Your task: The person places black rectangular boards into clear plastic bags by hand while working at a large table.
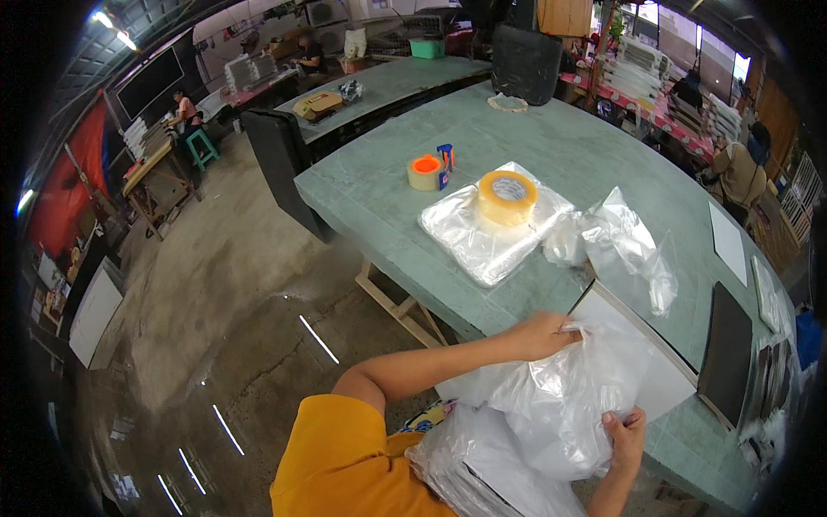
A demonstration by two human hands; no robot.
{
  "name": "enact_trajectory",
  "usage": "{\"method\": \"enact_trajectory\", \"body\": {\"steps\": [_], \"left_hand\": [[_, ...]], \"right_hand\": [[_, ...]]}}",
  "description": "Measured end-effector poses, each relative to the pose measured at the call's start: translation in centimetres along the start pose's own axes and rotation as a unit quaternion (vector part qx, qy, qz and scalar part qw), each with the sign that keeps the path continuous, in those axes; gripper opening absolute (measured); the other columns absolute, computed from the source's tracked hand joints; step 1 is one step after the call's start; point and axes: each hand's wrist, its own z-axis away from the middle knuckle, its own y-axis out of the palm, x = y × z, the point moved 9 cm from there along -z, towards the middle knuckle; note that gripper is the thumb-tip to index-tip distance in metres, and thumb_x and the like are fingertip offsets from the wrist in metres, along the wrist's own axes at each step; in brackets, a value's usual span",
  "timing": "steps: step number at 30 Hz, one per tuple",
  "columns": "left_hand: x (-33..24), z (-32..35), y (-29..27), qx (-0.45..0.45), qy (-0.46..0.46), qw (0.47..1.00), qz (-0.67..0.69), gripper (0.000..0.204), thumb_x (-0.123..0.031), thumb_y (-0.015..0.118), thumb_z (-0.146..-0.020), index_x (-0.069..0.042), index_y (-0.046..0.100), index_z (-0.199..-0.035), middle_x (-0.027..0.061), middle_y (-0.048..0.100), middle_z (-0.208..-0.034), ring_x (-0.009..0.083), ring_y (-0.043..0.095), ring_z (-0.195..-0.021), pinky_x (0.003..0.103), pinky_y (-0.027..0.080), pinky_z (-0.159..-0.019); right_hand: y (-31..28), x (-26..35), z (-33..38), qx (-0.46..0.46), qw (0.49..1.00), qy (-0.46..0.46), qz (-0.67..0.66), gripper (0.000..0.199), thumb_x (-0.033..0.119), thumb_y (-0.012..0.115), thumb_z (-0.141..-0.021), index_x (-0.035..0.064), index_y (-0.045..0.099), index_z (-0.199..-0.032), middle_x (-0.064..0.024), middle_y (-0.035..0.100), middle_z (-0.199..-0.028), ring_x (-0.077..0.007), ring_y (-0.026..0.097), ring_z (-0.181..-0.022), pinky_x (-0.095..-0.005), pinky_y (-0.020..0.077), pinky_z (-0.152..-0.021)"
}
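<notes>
My left hand [544,336] pinches the far edge of a clear plastic bag [551,388], its fingers closed on the film. On the bag's near right side, my right hand [627,431] grips the plastic with the thumb on top. Crumpled and puffed, the bag spreads over my lap and the table's near edge. Under and beyond it lies a white board [642,345] with a dark edge. Further off, a stack of flat clear bags [491,258] carries a big roll of clear tape [507,198]. Loose crumpled plastic [624,233] sits beside that stack.
A tape dispenser [426,172] with an orange hub stands on the green table [362,185]. Toward the right lie a dark panel [725,358] and a white sheet [728,244]. A black chair back [525,65] rises at the far edge. People sit at other tables.
</notes>
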Motion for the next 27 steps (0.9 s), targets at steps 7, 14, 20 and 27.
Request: {"method": "enact_trajectory", "body": {"steps": [7, 14, 20, 27], "left_hand": [[-4.9, 5.9, 7.7, 0.169, 0.156, 0.969, -0.097, 0.019, -0.011, 0.054, -0.071, -0.004, 0.050, -0.089, 0.0179, 0.054, -0.090, 0.0311, 0.053, -0.083, 0.041, 0.043, -0.067], [-0.7, 0.9, 6.5, 0.047, 0.047, 0.997, 0.026, 0.016, -0.012, 0.059, -0.076, 0.001, 0.054, -0.083, 0.0118, 0.057, -0.070, 0.0195, 0.055, -0.060, 0.029, 0.044, -0.056], [1.0, 0.2, 6.0, 0.068, -0.014, 0.995, 0.067, 0.021, -0.015, 0.063, -0.073, 0.002, 0.050, -0.076, 0.0118, 0.057, -0.067, 0.0230, 0.056, -0.059, 0.032, 0.045, -0.055], [-5.0, 1.6, 11.4, 0.246, 0.041, 0.963, 0.100, 0.078, -0.012, 0.071, -0.065, -0.017, 0.029, -0.130, 0.0098, 0.052, -0.090, 0.0172, 0.052, -0.074, 0.027, 0.045, -0.066]], "right_hand": [[-2.5, -2.0, -2.8, -0.090, 0.970, -0.033, 0.221, 0.028, 0.022, 0.070, -0.067, -0.0017, 0.058, -0.077, 0.0004, 0.053, -0.064, -0.0088, 0.047, -0.060, -0.0232, 0.0403, -0.056], [0.5, -3.0, -1.2, 0.051, 0.977, -0.005, 0.208, 0.015, 0.009, 0.061, -0.075, -0.0045, 0.058, -0.081, -0.0022, 0.055, -0.070, -0.0092, 0.046, -0.063, -0.0250, 0.0410, -0.058], [-0.5, -1.0, -1.9, 0.034, 0.990, -0.036, 0.131, 0.010, 0.002, 0.056, -0.078, -0.0053, 0.058, -0.084, -0.0015, 0.056, -0.069, -0.0062, 0.047, -0.063, -0.0212, 0.0411, -0.059], [1.5, -0.4, -2.1, -0.011, 0.997, -0.049, -0.059, 0.014, 0.012, 0.064, -0.075, 0.0032, 0.054, -0.072, 0.0011, 0.053, -0.066, -0.0063, 0.049, -0.063, -0.0192, 0.0399, -0.058]]}}
